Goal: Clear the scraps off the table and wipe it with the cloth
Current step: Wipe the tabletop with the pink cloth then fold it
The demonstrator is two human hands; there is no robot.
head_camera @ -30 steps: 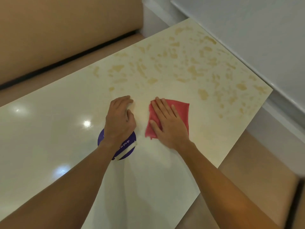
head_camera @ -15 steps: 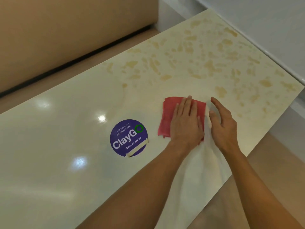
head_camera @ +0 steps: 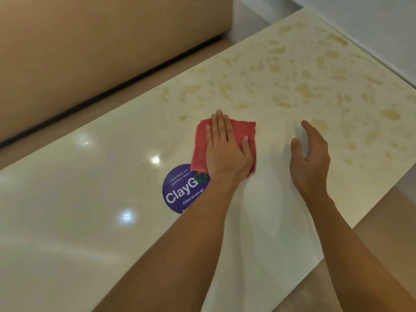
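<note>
Bare forearms, bare left grip, right grip

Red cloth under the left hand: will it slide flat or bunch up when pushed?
The folded red cloth looks soft and floppy, so it would likely sag if lifted by a corner. With the left hand pressing flat across it, it should probably slide as one pad over the glossy cream table; pushed from one edge, it may bunch.

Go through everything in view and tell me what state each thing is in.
table: yellowish stains across the far end, near end glossy.
left hand: flat, fingers straight, pressing on the red cloth.
red cloth: folded, lying flat on the table.
right hand: open, fingers relaxed, holding nothing.
purple sticker: stuck flat, partly covered by the red cloth and a forearm.
</note>
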